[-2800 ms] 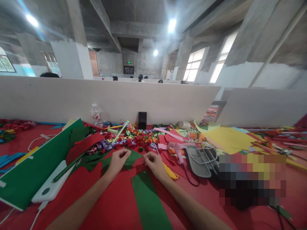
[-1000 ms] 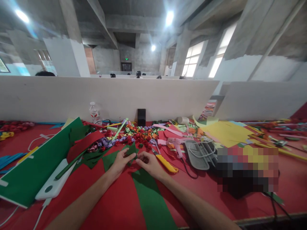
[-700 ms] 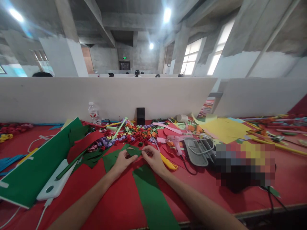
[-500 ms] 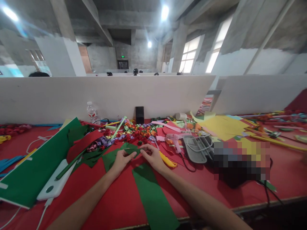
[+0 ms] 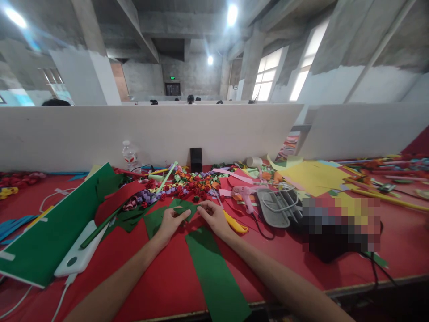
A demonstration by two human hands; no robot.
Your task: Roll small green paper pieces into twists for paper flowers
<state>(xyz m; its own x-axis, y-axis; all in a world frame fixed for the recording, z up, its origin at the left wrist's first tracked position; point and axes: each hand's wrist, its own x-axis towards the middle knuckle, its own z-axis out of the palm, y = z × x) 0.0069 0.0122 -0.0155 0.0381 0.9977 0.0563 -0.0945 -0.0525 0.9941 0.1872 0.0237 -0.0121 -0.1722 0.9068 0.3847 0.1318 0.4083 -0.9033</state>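
Observation:
My left hand [image 5: 171, 222] and my right hand [image 5: 214, 217] meet over the red table [image 5: 161, 277], both pinching a small piece of green paper [image 5: 185, 208] between fingertips. Their fingers are curled and closed on its edges. A long green paper strip [image 5: 214, 277] lies flat under my right forearm and runs to the table's front edge. A yellow utility knife [image 5: 236, 223] lies just right of my right hand. Behind the hands sits a heap of small rolled paper flowers [image 5: 187, 185] in red, purple, orange and green.
A large green sheet [image 5: 50, 228] and a white power bank [image 5: 78, 252] lie at left. A pink glue gun [image 5: 246, 197], a grey wire tray [image 5: 278, 205] and yellow paper [image 5: 311, 179] are at right. A water bottle [image 5: 129, 156] and a black phone [image 5: 196, 159] stand against the white partition.
Both hands stayed together on the green paper piece, shifting their fingers slightly along it. The view has tipped a little, showing more of the table's front edge.

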